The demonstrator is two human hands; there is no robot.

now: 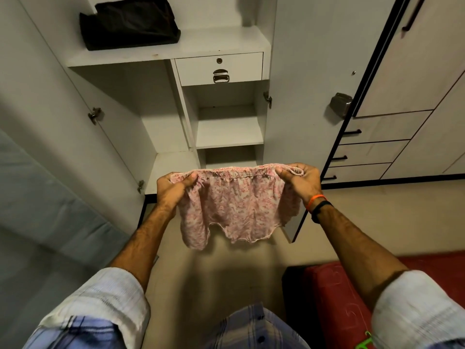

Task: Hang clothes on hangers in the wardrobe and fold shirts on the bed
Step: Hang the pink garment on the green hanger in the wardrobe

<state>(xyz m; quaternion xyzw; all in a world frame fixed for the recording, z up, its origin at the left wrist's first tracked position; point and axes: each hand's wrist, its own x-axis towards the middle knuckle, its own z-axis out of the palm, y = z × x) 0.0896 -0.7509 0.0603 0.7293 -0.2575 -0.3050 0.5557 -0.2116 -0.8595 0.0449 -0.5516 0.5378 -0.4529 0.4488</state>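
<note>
Here both hands hold a small pink floral garment [234, 205] stretched between them by its gathered elastic edge, the cloth hanging down below the knuckles. The left hand [173, 188] pinches the left end of that edge, fingers curled into the fabric; the right hand [300, 180] grips the right end the same way, an orange band and a dark band on its wrist. Beyond the hands stands the open wardrobe [226, 127], its drawer [219, 68] above and ahead of them. A folded black cloth [128, 23] lies on the shelf farther up, towards the left hand's side. Below the right forearm lies a red surface [339, 298].
</note>
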